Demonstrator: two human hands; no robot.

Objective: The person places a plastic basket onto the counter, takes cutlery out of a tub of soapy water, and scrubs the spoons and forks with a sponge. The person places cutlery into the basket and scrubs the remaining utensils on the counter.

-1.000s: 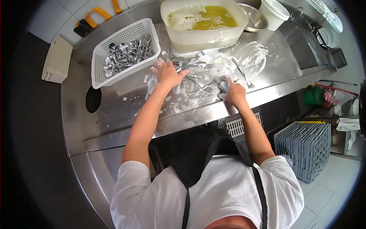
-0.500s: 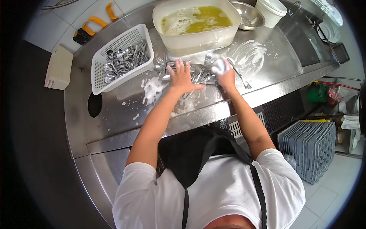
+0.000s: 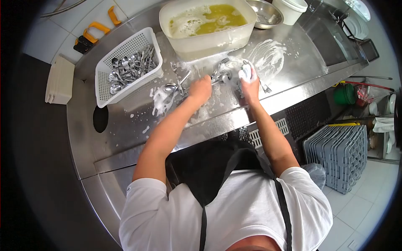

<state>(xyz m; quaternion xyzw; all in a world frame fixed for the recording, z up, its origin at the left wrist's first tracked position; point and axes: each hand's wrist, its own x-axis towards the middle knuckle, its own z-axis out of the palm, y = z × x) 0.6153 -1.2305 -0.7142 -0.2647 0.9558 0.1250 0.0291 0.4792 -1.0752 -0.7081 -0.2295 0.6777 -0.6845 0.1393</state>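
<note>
My left hand (image 3: 201,90) is closed around the handles of some cutlery, whose ends stick out toward the right. Over the steel counter, my right hand (image 3: 250,85) grips a soapy white sponge (image 3: 245,73). Foam-covered cutlery (image 3: 226,75) lies between the two hands, partly hidden by them. Loose spoons and forks (image 3: 171,87) rest on the counter to the left of my left hand. A fork (image 3: 266,88) shows just right of my right hand.
A white perforated basket (image 3: 101,85) full of cutlery stands at the left. Behind the hands is a large tub (image 3: 209,44) of yellowish soapy water, with a metal bowl (image 3: 268,26) and white bucket (image 3: 289,12) beside it. Grey racks (image 3: 335,154) stand at lower right.
My left hand has gone from spread flat over the cutlery to closed around some of it. The cutlery pile has shifted and split apart. My right hand still has the sponge.
</note>
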